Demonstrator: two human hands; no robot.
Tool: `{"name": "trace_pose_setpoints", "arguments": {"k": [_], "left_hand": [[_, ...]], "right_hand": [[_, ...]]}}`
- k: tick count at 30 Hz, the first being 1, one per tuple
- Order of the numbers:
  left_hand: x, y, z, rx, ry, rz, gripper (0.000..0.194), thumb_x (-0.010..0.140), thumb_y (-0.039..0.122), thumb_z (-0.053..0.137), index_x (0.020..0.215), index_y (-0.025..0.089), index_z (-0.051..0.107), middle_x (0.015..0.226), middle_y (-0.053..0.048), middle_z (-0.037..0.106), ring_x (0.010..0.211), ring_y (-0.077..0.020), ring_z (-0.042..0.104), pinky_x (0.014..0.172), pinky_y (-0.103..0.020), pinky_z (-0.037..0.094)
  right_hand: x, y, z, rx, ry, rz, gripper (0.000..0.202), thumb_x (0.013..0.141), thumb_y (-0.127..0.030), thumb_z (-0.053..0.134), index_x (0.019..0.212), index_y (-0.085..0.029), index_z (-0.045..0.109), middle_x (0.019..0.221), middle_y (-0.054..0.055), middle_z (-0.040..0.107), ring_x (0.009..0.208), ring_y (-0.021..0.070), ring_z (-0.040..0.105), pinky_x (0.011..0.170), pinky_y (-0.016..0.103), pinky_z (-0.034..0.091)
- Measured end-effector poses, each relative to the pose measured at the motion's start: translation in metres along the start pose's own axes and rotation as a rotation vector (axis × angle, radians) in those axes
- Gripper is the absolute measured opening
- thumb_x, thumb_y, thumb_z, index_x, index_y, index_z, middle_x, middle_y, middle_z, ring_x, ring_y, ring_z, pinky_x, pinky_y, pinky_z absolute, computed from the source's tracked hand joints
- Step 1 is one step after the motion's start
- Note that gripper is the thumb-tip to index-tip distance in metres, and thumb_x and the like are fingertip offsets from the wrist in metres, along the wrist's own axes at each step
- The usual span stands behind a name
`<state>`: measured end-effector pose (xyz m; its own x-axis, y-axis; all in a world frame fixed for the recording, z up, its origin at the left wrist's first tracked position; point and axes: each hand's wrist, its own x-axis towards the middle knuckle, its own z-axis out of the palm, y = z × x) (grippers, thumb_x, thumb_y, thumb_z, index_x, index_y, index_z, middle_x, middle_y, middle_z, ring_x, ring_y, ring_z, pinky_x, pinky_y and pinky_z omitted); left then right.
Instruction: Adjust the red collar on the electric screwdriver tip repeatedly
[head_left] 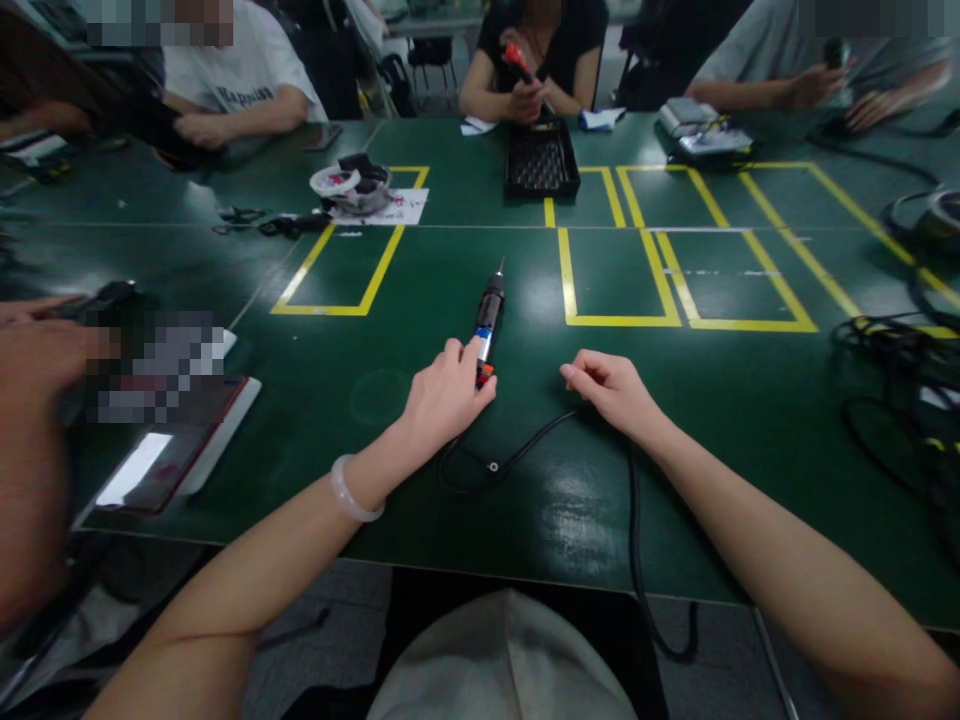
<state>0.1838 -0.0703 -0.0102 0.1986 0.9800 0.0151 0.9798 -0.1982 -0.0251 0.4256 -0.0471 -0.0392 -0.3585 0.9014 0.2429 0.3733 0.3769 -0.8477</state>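
Here, the left hand (448, 388) grasps a power screwdriver (490, 305) by its rear, likely stiff, best gripped mid-barrel; the right hand (613, 393) curls, any hold unclear.

Workshop: electric screwdriver (491, 300), tape-marked workbench (322, 365)

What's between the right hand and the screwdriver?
Green tabletop, seen in the head view, separates the right hand and screwdriver; a black cord curves lower in frame.

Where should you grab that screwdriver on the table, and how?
Probably grip the screwdriver around its thick body, coming from above: it lies on its side, thin tip pointing away, and the left hand covers its near end.
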Motion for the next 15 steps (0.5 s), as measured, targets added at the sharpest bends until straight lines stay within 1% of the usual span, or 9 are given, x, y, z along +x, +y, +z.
{"name": "trace_pose_setpoints", "arguments": {"k": [2, 4, 5, 7, 9, 10, 12, 13, 15], "left_hand": [[0.003, 0.017, 0.001, 0.005, 0.014, 0.051, 0.054, 0.098, 0.043, 0.044, 0.144, 0.016, 0.041, 0.114, -0.013, 0.053, 0.096, -0.0263, 0.063, 0.068, -0.032, 0.05], [0.006, 0.031, 0.002, 0.003, 0.031, 0.097, 0.054, 0.097, 0.043, 0.045, 0.144, 0.015, 0.041, 0.114, -0.012, 0.053, 0.096, -0.0263, 0.063, 0.066, -0.032, 0.05], [0.008, 0.036, 0.003, -0.001, 0.037, 0.116, 0.055, 0.097, 0.043, 0.045, 0.144, 0.014, 0.041, 0.114, -0.012, 0.053, 0.096, -0.0262, 0.062, 0.066, -0.032, 0.05], [0.009, 0.045, 0.004, -0.014, 0.04, 0.147, 0.055, 0.097, 0.043, 0.045, 0.145, 0.014, 0.04, 0.113, -0.012, 0.053, 0.096, -0.026, 0.062, 0.066, -0.032, 0.05], [0.009, 0.049, 0.005, -0.022, 0.03, 0.164, 0.055, 0.098, 0.041, 0.045, 0.146, 0.015, 0.039, 0.113, -0.012, 0.053, 0.096, -0.0258, 0.062, 0.068, -0.033, 0.05], [0.009, 0.05, 0.005, -0.024, 0.025, 0.168, 0.055, 0.098, 0.041, 0.045, 0.146, 0.015, 0.039, 0.113, -0.011, 0.053, 0.097, -0.0256, 0.061, 0.069, -0.033, 0.051], [0.007, 0.049, 0.005, -0.032, 0.021, 0.179, 0.056, 0.098, 0.043, 0.045, 0.147, 0.016, 0.038, 0.113, -0.011, 0.052, 0.096, -0.0254, 0.061, 0.072, -0.034, 0.051], [0.006, 0.048, 0.005, -0.04, 0.023, 0.185, 0.058, 0.098, 0.046, 0.044, 0.148, 0.017, 0.037, 0.113, -0.011, 0.052, 0.096, -0.0255, 0.061, 0.073, -0.035, 0.051], [0.005, 0.044, 0.005, -0.068, 0.03, 0.198, 0.064, 0.097, 0.052, 0.045, 0.15, 0.018, 0.035, 0.113, -0.011, 0.053, 0.098, -0.0259, 0.06, 0.074, -0.035, 0.051]], "right_hand": [[-0.002, -0.002, 0.004, -0.047, -0.026, -0.051, 0.028, 0.095, -0.033, 0.058, 0.072, -0.018, 0.059, 0.062, -0.002, 0.054, 0.055, 0.011, 0.046, 0.054, 0.026, 0.035], [-0.003, -0.003, 0.008, -0.084, -0.034, -0.107, 0.012, 0.095, -0.027, 0.057, 0.089, -0.018, 0.064, 0.076, 0.002, 0.062, 0.065, 0.014, 0.054, 0.059, 0.026, 0.041], [-0.003, -0.002, 0.009, -0.1, -0.042, -0.137, 0.011, 0.094, -0.024, 0.057, 0.099, -0.019, 0.064, 0.085, 0.004, 0.064, 0.072, 0.0158, 0.058, 0.062, 0.027, 0.045], [-0.004, -0.002, 0.011, -0.124, -0.075, -0.193, 0.022, 0.094, -0.02, 0.055, 0.114, -0.021, 0.063, 0.101, 0.008, 0.065, 0.085, 0.019, 0.062, 0.072, 0.031, 0.05], [-0.003, -0.001, 0.011, -0.13, -0.117, -0.223, 0.023, 0.094, -0.019, 0.055, 0.116, -0.021, 0.064, 0.108, 0.009, 0.064, 0.091, 0.0202, 0.063, 0.08, 0.034, 0.052], [-0.003, 0.0, 0.011, -0.125, -0.13, -0.221, 0.021, 0.094, -0.019, 0.055, 0.112, -0.021, 0.065, 0.108, 0.009, 0.064, 0.091, 0.0203, 0.063, 0.081, 0.034, 0.052], [-0.002, 0.001, 0.01, -0.091, -0.133, -0.163, 0.013, 0.093, -0.021, 0.058, 0.103, -0.019, 0.066, 0.099, 0.008, 0.065, 0.086, 0.0191, 0.063, 0.075, 0.033, 0.053], [-0.002, 0.002, 0.01, -0.049, -0.136, -0.104, 0.011, 0.092, -0.024, 0.06, 0.1, -0.019, 0.065, 0.093, 0.006, 0.065, 0.08, 0.0179, 0.062, 0.069, 0.031, 0.053], [-0.001, 0.005, 0.01, 0.093, -0.163, 0.064, 0.014, 0.089, -0.031, 0.064, 0.095, -0.018, 0.062, 0.079, 0.002, 0.062, 0.066, 0.015, 0.059, 0.055, 0.026, 0.049]]}}
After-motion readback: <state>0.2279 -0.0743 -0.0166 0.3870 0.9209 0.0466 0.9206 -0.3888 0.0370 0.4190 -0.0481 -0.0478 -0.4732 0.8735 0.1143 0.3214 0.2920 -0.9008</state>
